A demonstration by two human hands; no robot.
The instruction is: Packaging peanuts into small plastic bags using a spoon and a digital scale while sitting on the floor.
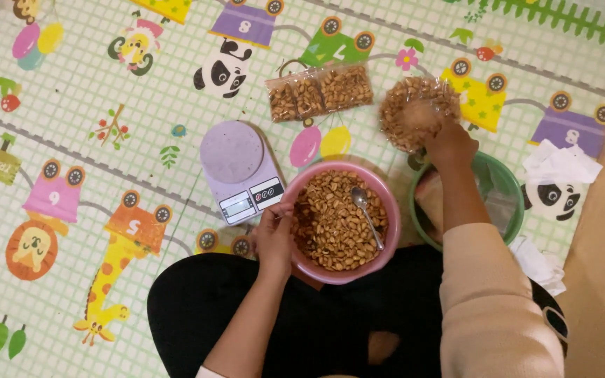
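On the far side of the mat, filled peanut bags (pixel 321 91) lay done. Right hand (pixel 448 143) gripped a packed clear bag (pixel 414 112). Left hand (pixel 274 234) held the pink bowl's (pixel 302 183) rim; plenty of peanuts (pixel 334 224) were left, spoon (pixel 367 215) resting in them.

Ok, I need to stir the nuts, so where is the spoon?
In the head view the spoon lies on the peanuts in the pink bowl, right of centre, between the left hand and the green bowl.

Shiny metal spoon (pixel 367 213), glossy pink plastic bowl (pixel 388 241), crinkly clear plastic bags (pixel 320 91), smooth matt scale (pixel 241 171), soft foam-looking mat (pixel 71 133), white paper (pixel 560 164).
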